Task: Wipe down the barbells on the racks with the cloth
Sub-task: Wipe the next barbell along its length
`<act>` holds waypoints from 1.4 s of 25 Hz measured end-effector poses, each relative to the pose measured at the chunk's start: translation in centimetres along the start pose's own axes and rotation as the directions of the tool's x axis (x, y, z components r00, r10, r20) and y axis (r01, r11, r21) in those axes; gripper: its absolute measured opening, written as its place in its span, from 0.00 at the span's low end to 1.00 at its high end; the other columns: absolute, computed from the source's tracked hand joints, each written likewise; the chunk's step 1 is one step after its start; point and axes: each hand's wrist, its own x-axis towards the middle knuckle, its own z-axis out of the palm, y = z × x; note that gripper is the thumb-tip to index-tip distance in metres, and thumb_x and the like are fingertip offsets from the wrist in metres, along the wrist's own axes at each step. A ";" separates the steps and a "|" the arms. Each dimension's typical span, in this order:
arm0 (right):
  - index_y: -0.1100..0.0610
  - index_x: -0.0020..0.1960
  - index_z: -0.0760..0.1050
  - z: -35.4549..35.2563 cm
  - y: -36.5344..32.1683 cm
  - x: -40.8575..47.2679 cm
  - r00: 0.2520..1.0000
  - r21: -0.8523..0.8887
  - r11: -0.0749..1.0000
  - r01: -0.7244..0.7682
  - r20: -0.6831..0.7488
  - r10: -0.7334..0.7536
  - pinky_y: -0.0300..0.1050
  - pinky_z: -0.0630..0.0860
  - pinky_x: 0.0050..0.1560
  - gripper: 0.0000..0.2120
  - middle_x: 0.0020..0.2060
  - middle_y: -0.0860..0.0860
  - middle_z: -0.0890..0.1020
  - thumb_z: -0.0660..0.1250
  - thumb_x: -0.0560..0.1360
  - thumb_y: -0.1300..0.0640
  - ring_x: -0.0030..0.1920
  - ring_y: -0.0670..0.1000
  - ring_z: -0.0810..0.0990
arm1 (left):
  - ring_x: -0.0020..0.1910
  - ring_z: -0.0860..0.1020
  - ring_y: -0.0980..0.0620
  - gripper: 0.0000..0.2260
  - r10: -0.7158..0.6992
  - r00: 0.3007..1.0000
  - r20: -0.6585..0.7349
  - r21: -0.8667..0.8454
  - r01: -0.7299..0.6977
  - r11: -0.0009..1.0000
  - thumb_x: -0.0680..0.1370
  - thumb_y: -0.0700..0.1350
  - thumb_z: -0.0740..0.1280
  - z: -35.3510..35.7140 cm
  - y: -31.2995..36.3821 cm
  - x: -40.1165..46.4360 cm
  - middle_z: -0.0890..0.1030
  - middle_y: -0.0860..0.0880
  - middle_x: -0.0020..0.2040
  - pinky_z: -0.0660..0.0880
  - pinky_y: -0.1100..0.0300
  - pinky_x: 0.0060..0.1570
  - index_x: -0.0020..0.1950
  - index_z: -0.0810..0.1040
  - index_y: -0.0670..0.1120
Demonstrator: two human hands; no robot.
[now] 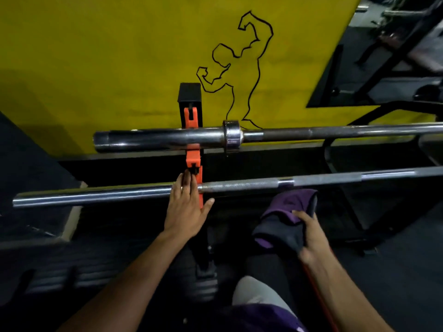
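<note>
Barbells lie level on an orange-and-black rack upright (194, 152): the upper barbell (263, 135) with its chrome collar just right of the upright, the lower barbell (96, 194) crossing below, both cut off at the right frame edge. Left hand (185, 207), fingers straight and together, lies flat over the lower bar at the upright, hiding their junction. Right hand (311, 236), blurred, grips a bunched purple-and-black cloth (285, 216) just below the lower bar, right of the upright; whether cloth touches bar is unclear.

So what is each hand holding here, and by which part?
Right hand grips the bunched cloth at its near edge. Left hand holds nothing, fingers straight against the lower barbell.
</note>
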 end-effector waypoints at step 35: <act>0.66 0.67 0.75 16.9 9.3 6.8 0.956 0.381 0.914 0.138 -0.292 -0.022 0.71 0.78 0.56 0.39 0.58 0.68 0.81 0.81 0.61 0.53 0.58 0.69 0.81 | 0.80 0.59 0.42 0.30 0.742 0.670 0.028 -0.161 -0.730 0.665 0.85 0.45 0.57 0.4 -14.5 5.5 0.52 0.39 0.83 0.61 0.47 0.78 0.83 0.46 0.42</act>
